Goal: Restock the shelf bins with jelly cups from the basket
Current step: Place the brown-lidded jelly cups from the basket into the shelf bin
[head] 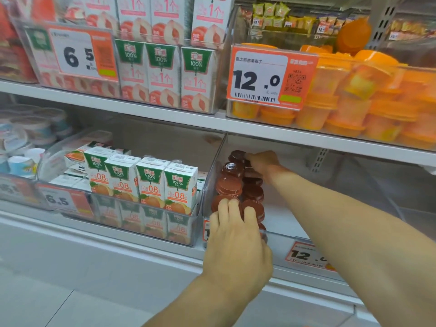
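Clear shelf bin [278, 234] – brown jelly cups [232, 182] inside

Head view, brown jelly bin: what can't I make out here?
- Basket: out of frame.
- Front brown jelly cups: partly covered by the left hand.
- Clear bin right side: hidden behind the right forearm.
- Right hand grip at the back cup: fingertips hidden.
- Lower price tag: cut off by the forearm.

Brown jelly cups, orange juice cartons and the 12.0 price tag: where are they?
Brown jelly cups [230, 185]: head view, lid of a middle cup.
Orange juice cartons [151, 182]: head view, front face.
12.0 price tag [257, 79]: head view, white panel.
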{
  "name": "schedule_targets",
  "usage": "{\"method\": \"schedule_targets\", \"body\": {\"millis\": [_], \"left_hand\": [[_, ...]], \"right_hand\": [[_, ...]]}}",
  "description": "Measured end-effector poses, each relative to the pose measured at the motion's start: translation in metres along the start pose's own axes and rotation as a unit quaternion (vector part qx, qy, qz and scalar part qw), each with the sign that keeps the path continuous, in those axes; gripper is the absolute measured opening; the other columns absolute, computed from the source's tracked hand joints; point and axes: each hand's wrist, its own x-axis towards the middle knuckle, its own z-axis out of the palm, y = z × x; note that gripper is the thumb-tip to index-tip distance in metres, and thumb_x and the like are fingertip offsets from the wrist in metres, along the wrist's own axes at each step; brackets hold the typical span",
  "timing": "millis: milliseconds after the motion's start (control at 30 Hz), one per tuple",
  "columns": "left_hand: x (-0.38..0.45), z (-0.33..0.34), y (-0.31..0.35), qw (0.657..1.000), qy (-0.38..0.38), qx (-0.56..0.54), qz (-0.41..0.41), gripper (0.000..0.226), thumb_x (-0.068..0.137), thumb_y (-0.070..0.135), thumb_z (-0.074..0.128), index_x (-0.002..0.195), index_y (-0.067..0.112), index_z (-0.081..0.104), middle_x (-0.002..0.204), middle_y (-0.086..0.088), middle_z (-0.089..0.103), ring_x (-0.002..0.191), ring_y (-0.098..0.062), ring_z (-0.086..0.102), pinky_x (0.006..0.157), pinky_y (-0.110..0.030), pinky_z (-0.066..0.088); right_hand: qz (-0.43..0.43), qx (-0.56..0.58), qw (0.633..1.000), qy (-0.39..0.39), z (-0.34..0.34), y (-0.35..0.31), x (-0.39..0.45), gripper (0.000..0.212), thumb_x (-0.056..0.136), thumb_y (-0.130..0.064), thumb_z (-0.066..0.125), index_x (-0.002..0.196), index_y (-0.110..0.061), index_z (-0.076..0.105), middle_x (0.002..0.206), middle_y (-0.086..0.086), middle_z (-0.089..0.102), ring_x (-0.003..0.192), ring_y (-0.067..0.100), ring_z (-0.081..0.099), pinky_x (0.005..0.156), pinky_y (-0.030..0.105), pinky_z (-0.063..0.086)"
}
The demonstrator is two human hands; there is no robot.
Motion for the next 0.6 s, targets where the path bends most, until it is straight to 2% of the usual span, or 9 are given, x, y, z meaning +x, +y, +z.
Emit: {"method": "schedule_targets", "body": {"millis": [133, 233, 367, 467, 500, 600], "left_hand": [[0.002, 0.0, 0.0, 1.0, 0.029, -0.006, 0.005, 0.034, 0.079, 0.045, 0.044, 0.103, 0.022, 0.052, 0.111, -0.003, 0.052, 0.108, -0.027, 0.05, 0.084, -0.041, 0.049], [0.003, 0.0, -0.002, 0.999, 0.04, -0.015, 0.007, 0.035, 0.078, 0.046, 0.043, 0.102, 0.022, 0.051, 0.109, -0.002, 0.053, 0.105, -0.027, 0.051, 0.08, -0.04, 0.049], [0.003, -0.001, -0.003, 0.999, 0.032, -0.029, 0.009, 0.034, 0.08, 0.041, 0.051, 0.107, 0.02, 0.051, 0.113, -0.002, 0.051, 0.108, -0.026, 0.048, 0.085, -0.04, 0.047], [0.004, -0.007, 0.004, 0.995, 0.06, -0.075, 0.032, 0.028, 0.08, 0.031, 0.056, 0.105, 0.018, 0.054, 0.108, 0.001, 0.051, 0.102, -0.022, 0.048, 0.083, -0.037, 0.045], [0.004, -0.01, 0.008, 0.991, 0.073, -0.097, 0.048, 0.024, 0.081, 0.027, 0.056, 0.103, 0.017, 0.055, 0.105, 0.002, 0.052, 0.099, -0.021, 0.048, 0.082, -0.036, 0.045], [-0.001, -0.016, 0.024, 0.977, 0.076, -0.175, 0.1, 0.011, 0.087, 0.022, 0.05, 0.095, 0.016, 0.057, 0.094, 0.006, 0.053, 0.088, -0.017, 0.049, 0.076, -0.035, 0.045]], "right_hand": [[-0.012, -0.034, 0.999, -0.017, 0.005, -0.002, -0.005, 0.035, 0.086, -0.035, 0.073, 0.1, -0.003, 0.067, 0.088, 0.011, 0.075, 0.066, 0.025, 0.074, 0.063, 0.038, 0.062], [-0.013, -0.032, 0.999, -0.016, 0.006, -0.002, -0.004, 0.038, 0.087, -0.035, 0.072, 0.104, -0.001, 0.066, 0.094, 0.014, 0.074, 0.069, 0.027, 0.075, 0.069, 0.043, 0.063], [-0.044, -0.085, 0.995, 0.028, -0.009, -0.006, -0.013, 0.045, 0.09, -0.049, 0.062, 0.087, -0.005, 0.067, 0.081, 0.011, 0.074, 0.053, 0.021, 0.066, 0.06, 0.031, 0.056], [-0.093, -0.101, 0.989, 0.056, -0.035, -0.009, -0.034, 0.037, 0.09, -0.039, 0.06, 0.074, -0.007, 0.068, 0.081, 0.012, 0.074, 0.072, 0.027, 0.071, 0.079, 0.043, 0.06], [-0.106, -0.119, 0.985, 0.059, -0.046, -0.009, -0.045, 0.033, 0.088, -0.033, 0.06, 0.073, -0.006, 0.07, 0.081, 0.012, 0.075, 0.074, 0.027, 0.07, 0.079, 0.043, 0.06], [-0.156, -0.145, 0.975, 0.066, -0.086, -0.005, -0.091, 0.023, 0.084, -0.024, 0.061, 0.075, -0.004, 0.071, 0.073, 0.012, 0.072, 0.062, 0.02, 0.059, 0.063, 0.034, 0.051]]}}
